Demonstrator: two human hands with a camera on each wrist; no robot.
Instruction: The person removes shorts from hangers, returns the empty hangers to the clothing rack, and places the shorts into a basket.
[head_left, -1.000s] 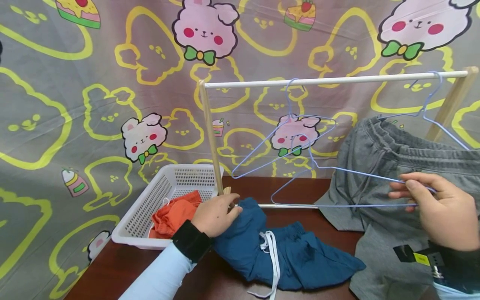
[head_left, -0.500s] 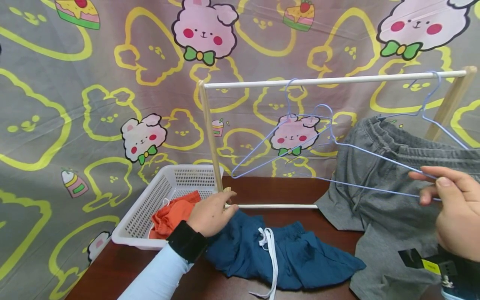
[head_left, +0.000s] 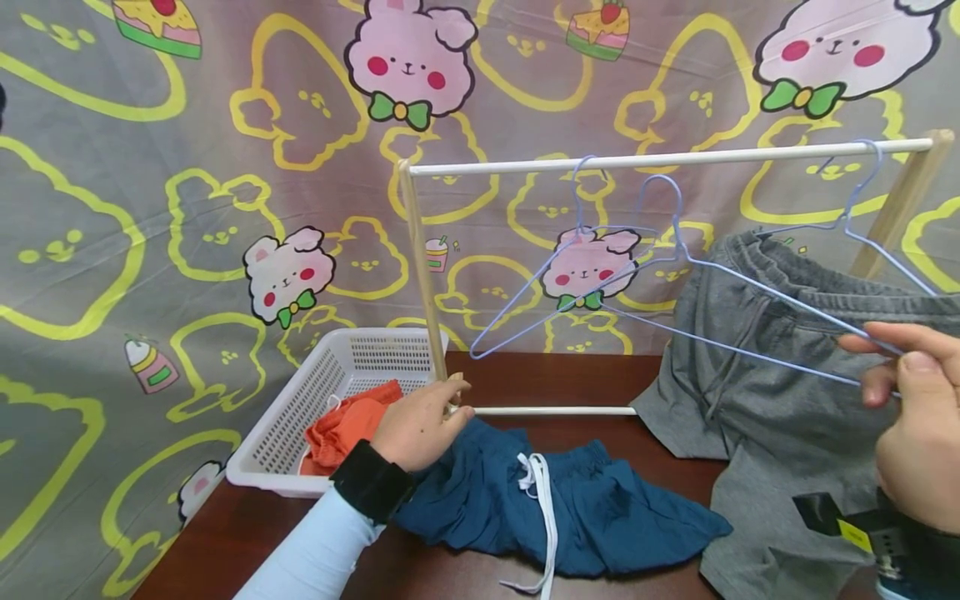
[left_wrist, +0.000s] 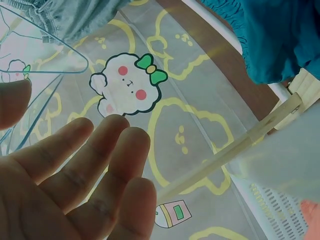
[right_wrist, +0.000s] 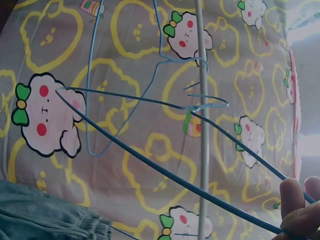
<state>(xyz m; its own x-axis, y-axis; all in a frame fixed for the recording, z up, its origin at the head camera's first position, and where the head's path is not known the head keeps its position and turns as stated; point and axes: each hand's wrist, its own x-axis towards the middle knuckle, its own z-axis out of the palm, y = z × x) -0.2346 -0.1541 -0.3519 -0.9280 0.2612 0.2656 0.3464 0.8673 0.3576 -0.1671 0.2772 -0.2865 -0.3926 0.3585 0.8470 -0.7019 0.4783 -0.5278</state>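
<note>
My right hand [head_left: 918, 417] pinches one end of a blue wire clothes hanger [head_left: 787, 298]. The hanger is off the rail, its hook pointing up just below the white rail [head_left: 487, 168]. In the right wrist view, fingers [right_wrist: 295, 215] grip both wires near the corner of the hanger [right_wrist: 165, 172]. My left hand [head_left: 420, 425] is by the foot of the rack's left post [head_left: 422, 275], beside blue shorts [head_left: 600, 517] with a white drawstring lying on the table. The left wrist view has that hand [left_wrist: 95, 185] with its fingers loosely extended and nothing in them.
A second blue hanger [head_left: 525, 287] hangs bare on the rail. Grey drawstring bottoms [head_left: 780, 417] hang from another at the right. A white basket [head_left: 262, 482] with an orange garment [head_left: 345, 425] stands left on the brown table [head_left: 225, 533]. A patterned curtain [head_left: 195, 125] is behind.
My right hand has moved right and slightly up, raising the hanger's hook toward the rail. My left hand has let go of the blue shorts' edge, which has dropped to the table.
</note>
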